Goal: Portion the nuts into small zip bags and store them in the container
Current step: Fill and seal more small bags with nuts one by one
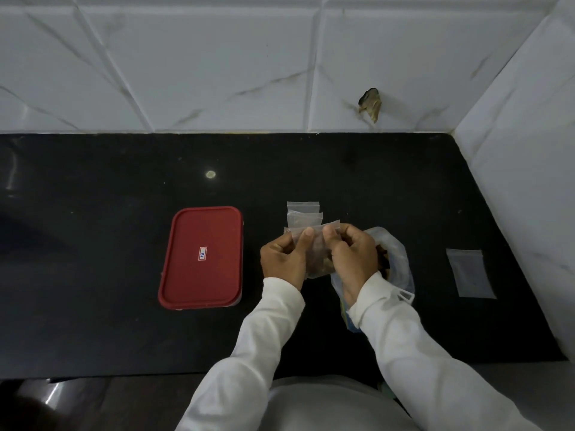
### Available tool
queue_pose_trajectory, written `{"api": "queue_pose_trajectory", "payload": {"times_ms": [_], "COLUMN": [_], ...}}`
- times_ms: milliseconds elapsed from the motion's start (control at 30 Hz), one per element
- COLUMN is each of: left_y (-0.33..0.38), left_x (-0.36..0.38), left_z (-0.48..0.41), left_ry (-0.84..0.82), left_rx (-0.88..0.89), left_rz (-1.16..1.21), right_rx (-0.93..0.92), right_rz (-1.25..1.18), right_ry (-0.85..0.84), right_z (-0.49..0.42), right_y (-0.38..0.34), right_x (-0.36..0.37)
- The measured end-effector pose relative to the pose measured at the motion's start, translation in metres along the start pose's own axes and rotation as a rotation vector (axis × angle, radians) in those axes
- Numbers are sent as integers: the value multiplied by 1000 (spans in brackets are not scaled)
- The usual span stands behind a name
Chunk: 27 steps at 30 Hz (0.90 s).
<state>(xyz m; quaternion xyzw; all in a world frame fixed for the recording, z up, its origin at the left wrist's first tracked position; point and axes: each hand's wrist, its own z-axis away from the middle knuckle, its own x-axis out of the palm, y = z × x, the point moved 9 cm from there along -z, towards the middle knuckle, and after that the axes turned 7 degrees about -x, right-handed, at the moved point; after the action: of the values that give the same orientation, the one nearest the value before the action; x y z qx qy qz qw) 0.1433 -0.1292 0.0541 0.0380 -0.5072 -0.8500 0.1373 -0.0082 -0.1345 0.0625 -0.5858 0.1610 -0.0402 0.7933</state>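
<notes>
Both hands hold one small clear zip bag with nuts in its bottom, above the black counter. My left hand pinches its top left edge with thumb and fingers. My right hand pinches the top right edge. Behind the held bag lie two more small zip bags, overlapping on the counter. A large clear bag of nuts lies under and to the right of my right hand, partly hidden by the wrist. A container with a red lid, shut, sits to the left.
One empty small zip bag lies flat on the counter at the right, near the tiled side wall. A tiled back wall with a chipped hole runs behind. The counter's front edge is close to my body.
</notes>
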Motion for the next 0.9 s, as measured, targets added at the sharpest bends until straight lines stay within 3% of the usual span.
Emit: {"api": "queue_pose_trajectory", "payload": {"times_ms": [167,333,467,600,767,900], "left_y": [-6,-13,-15,-12,-41,-58], "left_x": [3,-2,2,-4,-35,-38], "left_z": [-2,-12,-10,-6,-18,-25], "left_ry": [-80,-14,-30,-133,7,7], "left_rx": [-54,-117,-67,113,83,29], "left_rz": [115,201,115,-82,-79,-122], "right_rx": [15,28,35,95,39,-73], "right_rz": [-129,-189,-144,-229,-68,104], "right_ry": [31,54,104,74,-98,-151], "right_z": [0,2,-3,-4,3,1], "right_y": [2,8,16,32,59,68], "right_x": [-6,-9,-13,-10,-3,1]}}
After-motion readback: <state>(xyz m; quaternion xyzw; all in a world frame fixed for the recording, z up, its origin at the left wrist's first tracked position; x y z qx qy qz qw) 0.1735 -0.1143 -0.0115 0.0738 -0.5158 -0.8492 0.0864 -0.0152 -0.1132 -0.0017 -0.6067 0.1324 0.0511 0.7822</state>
